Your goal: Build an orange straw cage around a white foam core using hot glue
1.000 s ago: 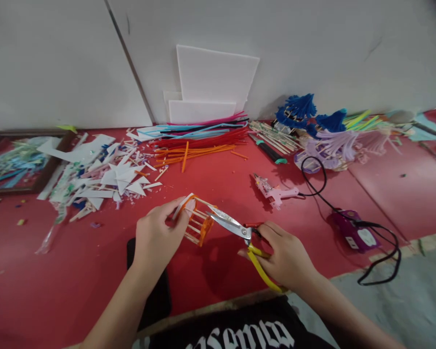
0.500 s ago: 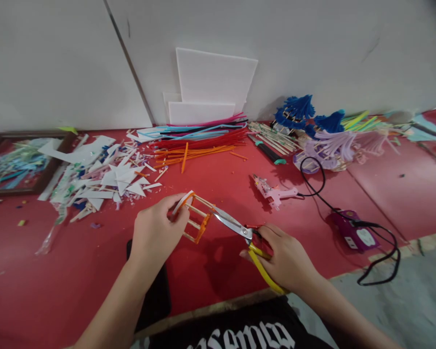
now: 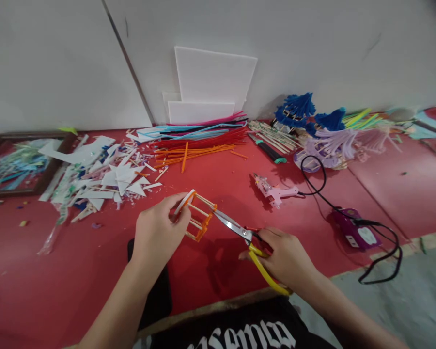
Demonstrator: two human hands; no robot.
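My left hand pinches a small stick frame by its white-and-orange end. Pale wooden sticks run across to an orange strip on the frame's far side. My right hand grips scissors by their yellow handles. The blades look nearly closed, and their tips are at the upper corner of the orange strip. Whether something lies between the blades is too small to tell. Beneath my left forearm is a black phone-like slab, partly covered.
Paper and stick scraps heap at the left, beside a brown frame. Coloured pipe cleaners lie at the back, near a cutter. A pink glue gun is corded towards a purple power box at the right.
The stick frame has tilted slightly, its orange side rising a little. The scissors stay with their tips at its upper corner, and both hands have barely moved.
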